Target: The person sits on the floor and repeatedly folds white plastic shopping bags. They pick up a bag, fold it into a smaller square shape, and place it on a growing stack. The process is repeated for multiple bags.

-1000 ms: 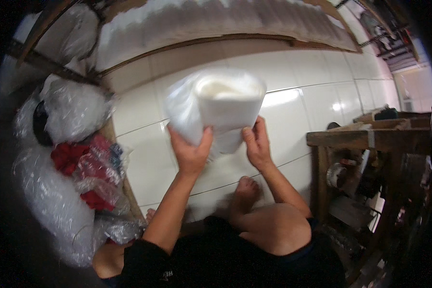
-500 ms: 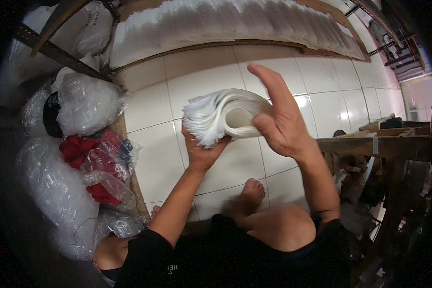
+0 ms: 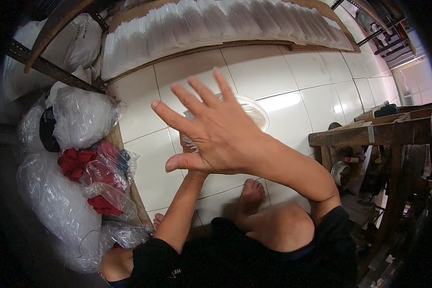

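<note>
A curled bundle of thin white sheets is held up in front of me, above the tiled floor. My left hand grips its left side from below; most of that hand is hidden behind my right one. My right hand passes over the bundle with its fingers spread wide and its thumb out to the left. Nothing is in the right hand, and it covers most of the bundle. Whether the palm touches the sheets I cannot tell.
A long row of stacked white sheets lies on a brown board at the back. Clear plastic bags, some with red cloth, fill the left side. A wooden bench stands at right. My bare foot is on the tiles.
My right hand has left the right end of the bundle and swept left across it, fingers spreading. My left hand still holds the bundle in about the same place.
</note>
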`<action>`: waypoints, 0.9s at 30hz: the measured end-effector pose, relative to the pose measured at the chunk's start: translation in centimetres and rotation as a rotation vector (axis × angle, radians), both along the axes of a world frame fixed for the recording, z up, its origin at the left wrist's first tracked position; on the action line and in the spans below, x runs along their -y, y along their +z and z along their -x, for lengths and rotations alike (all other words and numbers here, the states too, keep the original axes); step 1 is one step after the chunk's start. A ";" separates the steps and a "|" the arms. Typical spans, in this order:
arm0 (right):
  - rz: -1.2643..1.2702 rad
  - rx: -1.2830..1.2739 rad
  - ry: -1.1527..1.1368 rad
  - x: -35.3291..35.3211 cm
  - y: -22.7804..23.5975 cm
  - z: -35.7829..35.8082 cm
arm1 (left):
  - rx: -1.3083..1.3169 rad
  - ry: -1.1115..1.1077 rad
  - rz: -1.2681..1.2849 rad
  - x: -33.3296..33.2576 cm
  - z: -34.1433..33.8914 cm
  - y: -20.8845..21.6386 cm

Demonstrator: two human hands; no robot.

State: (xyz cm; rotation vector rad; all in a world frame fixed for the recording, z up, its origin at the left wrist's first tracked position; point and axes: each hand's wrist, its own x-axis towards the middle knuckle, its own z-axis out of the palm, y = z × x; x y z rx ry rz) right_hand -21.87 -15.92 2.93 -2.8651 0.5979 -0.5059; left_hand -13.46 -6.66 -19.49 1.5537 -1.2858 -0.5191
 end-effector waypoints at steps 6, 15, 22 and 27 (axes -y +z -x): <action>0.081 0.069 -0.108 1.8 0.6 2.2 | -0.043 -0.043 -0.067 0.1 -0.2 -0.3; 0.068 0.070 -0.267 2.5 1.5 4.2 | -0.002 0.072 0.080 0.3 0.2 0.8; 0.065 -0.023 -0.198 2.8 -2.0 2.9 | 0.205 0.064 0.014 0.3 0.3 0.7; 0.048 0.046 -0.153 2.4 -1.0 1.9 | 0.076 0.079 0.000 1.0 0.3 0.7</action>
